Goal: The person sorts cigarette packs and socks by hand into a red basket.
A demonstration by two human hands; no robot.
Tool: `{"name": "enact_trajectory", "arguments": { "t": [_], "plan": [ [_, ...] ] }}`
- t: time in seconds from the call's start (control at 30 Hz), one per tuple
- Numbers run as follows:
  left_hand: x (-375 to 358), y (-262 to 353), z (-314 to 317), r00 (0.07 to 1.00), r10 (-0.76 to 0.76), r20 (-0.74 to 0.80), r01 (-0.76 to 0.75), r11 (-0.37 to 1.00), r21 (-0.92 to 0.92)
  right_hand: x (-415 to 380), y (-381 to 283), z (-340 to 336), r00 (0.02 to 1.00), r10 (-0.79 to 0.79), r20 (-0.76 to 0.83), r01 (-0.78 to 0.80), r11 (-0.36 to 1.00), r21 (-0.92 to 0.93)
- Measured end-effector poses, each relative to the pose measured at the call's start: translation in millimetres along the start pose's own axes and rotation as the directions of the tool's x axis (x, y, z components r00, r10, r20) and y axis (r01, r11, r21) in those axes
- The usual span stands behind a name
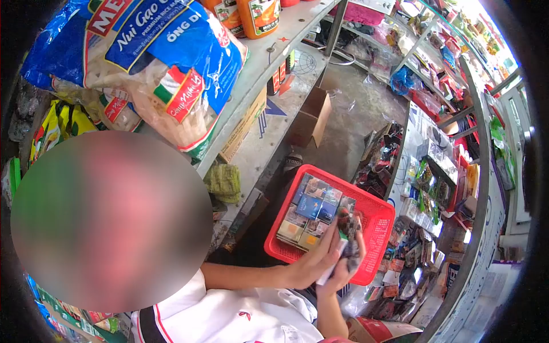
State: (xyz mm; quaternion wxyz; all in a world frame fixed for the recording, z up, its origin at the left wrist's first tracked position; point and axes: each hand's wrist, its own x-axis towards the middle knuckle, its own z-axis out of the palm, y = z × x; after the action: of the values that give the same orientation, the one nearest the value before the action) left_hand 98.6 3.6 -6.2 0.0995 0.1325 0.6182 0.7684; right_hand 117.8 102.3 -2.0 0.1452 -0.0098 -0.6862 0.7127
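A red plastic basket (374, 214) holds several cigarette packs (309, 206) laid in rows, with printed pictures on their faces. Over the basket's near side, my left hand (313, 262) is closed against a small stack of cigarette packs (353, 235), its fingers lying along them. My right hand (345, 271) wraps around the same stack from the right side, fingers curled upward. A white edge of a pack shows between the two palms. How many packs are in the hands is hidden by the fingers.
A metal shelf (257, 71) at upper left carries a large bag of rice macaroni (154, 63) and orange bottles (260, 17). Beyond the basket stands an open cardboard box (311, 117) on the floor. Shelves crowded with small goods (423, 211) run along the right. A blurred round patch covers the left.
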Motion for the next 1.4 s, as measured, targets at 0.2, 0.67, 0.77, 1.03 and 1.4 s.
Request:
{"name": "enact_trajectory", "arguments": {
  "t": [0.2, 0.67, 0.77, 1.03, 1.4],
  "plan": [
    [25, -2, -31, 0.979, -0.183, 0.085, 0.202, 0.904, -0.378, -33, 2, 14, 0.944, -0.295, 0.145, 0.316, 0.936, -0.154],
    [10, -12, -18, 0.949, -0.284, 0.135, 0.296, 0.663, -0.688, -14, -10, 9, 0.894, -0.376, 0.244, 0.432, 0.868, -0.245],
    [-19, -38, -9, 0.908, -0.395, 0.141, 0.405, 0.735, -0.544, 9, -10, 12, 0.893, -0.398, 0.211, 0.437, 0.879, -0.191],
    [-14, -24, -25, 0.906, -0.391, 0.159, 0.414, 0.750, -0.515, 14, -6, 16, 0.890, -0.404, 0.211, 0.443, 0.875, -0.194],
    [-14, -14, -31, 0.921, -0.386, 0.056, 0.388, 0.893, -0.230, 28, -6, 7, 0.905, -0.342, 0.253, 0.401, 0.885, -0.237]
  ]
}}
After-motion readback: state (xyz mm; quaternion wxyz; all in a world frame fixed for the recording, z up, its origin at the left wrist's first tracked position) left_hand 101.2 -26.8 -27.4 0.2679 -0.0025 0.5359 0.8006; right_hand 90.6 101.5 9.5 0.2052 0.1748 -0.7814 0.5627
